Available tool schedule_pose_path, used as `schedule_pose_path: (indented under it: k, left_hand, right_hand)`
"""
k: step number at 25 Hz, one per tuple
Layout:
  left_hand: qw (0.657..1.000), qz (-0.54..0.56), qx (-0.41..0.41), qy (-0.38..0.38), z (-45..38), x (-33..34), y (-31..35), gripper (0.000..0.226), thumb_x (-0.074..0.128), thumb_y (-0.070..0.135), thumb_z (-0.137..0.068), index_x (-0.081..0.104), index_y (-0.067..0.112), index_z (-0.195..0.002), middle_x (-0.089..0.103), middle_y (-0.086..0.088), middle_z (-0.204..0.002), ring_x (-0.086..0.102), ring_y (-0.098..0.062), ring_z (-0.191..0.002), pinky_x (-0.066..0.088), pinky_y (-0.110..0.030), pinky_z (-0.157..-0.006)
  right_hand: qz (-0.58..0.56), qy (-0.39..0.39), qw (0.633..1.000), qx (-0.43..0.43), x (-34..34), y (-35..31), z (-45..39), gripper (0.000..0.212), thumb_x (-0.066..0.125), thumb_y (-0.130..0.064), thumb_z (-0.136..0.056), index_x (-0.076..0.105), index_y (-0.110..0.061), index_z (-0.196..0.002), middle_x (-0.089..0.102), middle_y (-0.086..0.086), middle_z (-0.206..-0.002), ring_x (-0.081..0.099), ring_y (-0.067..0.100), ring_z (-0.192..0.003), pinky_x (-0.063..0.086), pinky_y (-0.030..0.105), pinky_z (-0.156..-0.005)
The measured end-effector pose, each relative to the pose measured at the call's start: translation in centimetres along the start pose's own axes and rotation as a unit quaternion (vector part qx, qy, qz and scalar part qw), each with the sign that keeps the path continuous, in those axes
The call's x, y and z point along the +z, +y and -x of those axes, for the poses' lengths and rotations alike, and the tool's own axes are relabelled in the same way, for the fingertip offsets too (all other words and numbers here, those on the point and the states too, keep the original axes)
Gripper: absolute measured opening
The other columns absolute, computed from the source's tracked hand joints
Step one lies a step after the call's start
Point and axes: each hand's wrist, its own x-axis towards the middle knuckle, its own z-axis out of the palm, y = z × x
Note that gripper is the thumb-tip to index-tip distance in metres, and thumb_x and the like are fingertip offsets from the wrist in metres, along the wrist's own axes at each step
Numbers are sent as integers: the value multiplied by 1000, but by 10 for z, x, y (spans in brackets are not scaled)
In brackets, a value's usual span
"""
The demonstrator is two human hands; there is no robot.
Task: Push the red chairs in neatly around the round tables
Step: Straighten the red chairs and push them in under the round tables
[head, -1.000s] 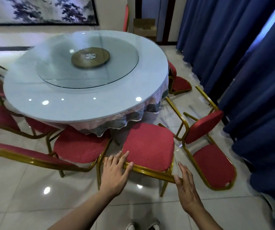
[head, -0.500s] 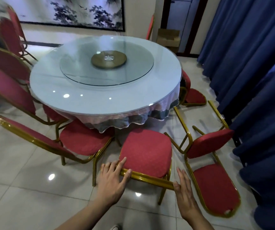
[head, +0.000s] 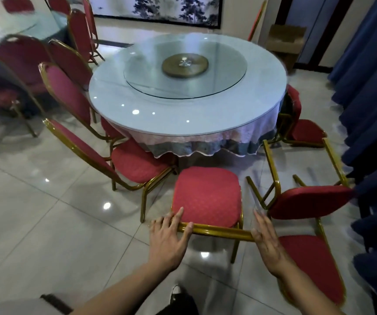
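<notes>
A round table (head: 174,123) with a glass top and lace skirt stands ahead. Just short of its near edge is a red chair (head: 207,196) with a gold frame, its seat facing the table. My left hand (head: 168,241) lies over the left part of the chair's gold back rail, thumb on the rail, fingers stretched toward the seat. My right hand (head: 268,243) holds the rail's right end, fingers straight. Two more red chairs (head: 135,163) stand at the table's left. On the right, another red chair (head: 308,202) lies tipped over, legs pointing at the table.
Dark blue curtains (head: 369,110) hang close along the right. A further red chair (head: 305,133) sits at the table's far right. A second table (head: 5,30) ringed with red chairs fills the far left. A cardboard box (head: 285,42) stands by the back doorway. The floor is glossy tile.
My view has swung left and pulled back, showing more chairs on the left. Both hands stay on the back rail. The seat now shows a gap to the table skirt.
</notes>
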Motion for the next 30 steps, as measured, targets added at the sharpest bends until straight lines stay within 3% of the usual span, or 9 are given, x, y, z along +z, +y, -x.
schedule_pose_path:
  k: [5, 9, 12, 15, 25, 30]
  left_hand:
    - [998, 50, -24, -2, -4, 13, 6, 81, -12, 84, -82, 5, 53, -155, 18, 8, -166, 5, -19, -154, 4, -50, -125]
    - [998, 63, 3, -2, -11, 16, -8, 67, -4, 83, -87, -4, 61, -151, 5, 14, -167, -5, -12, -155, -5, -53, -124]
    - [998, 63, 19, -2, -17, 18, -12, 67, 0, 82, -89, -3, 60, -152, 1, 15, -168, -12, -10, -154, -7, -57, -123]
    - [997, 80, 18, 9, -25, 19, -14, 66, 4, 81, -91, 0, 59, -153, 1, 16, -168, -12, -9, -154, -6, -57, -123]
    - [996, 90, 12, 9, -78, 16, 4, 69, 3, 87, -86, -4, 63, -150, -4, 19, -165, -9, -11, -154, -10, -52, -122]
    - [994, 107, -24, 9, -118, 19, 25, 65, 8, 84, -88, -1, 65, -149, 3, 16, -167, -6, -12, -155, -3, -57, -123]
  right_hand:
    - [11, 19, 1000, -14, -9, 0, -1, 61, 28, -67, -102, 6, -55, -157, 4, -24, -167, 3, 0, -154, 17, 48, -126]
    - [15, 84, 996, -24, 2, -13, 5, 64, 23, -75, -96, 10, -58, -156, 11, -22, -166, 10, 2, -153, 24, 43, -121]
    - [54, 87, 995, -10, 14, -22, 2, 74, 15, -83, -90, 10, -53, -158, 9, -14, -169, 8, 8, -155, 16, 48, -124]
    - [73, 85, 994, -1, 16, -28, -6, 79, 12, -86, -87, 9, -52, -158, 9, -9, -169, 6, 13, -156, 12, 51, -125]
    - [71, 88, 993, -24, -12, -20, -69, 68, 18, -84, -90, 6, -62, -153, 13, -7, -168, 7, 12, -156, 20, 54, -123]
    - [78, 66, 995, -21, -39, -17, -112, 69, 17, -87, -88, 5, -64, -152, 10, -10, -168, 11, 15, -154, 13, 44, -123]
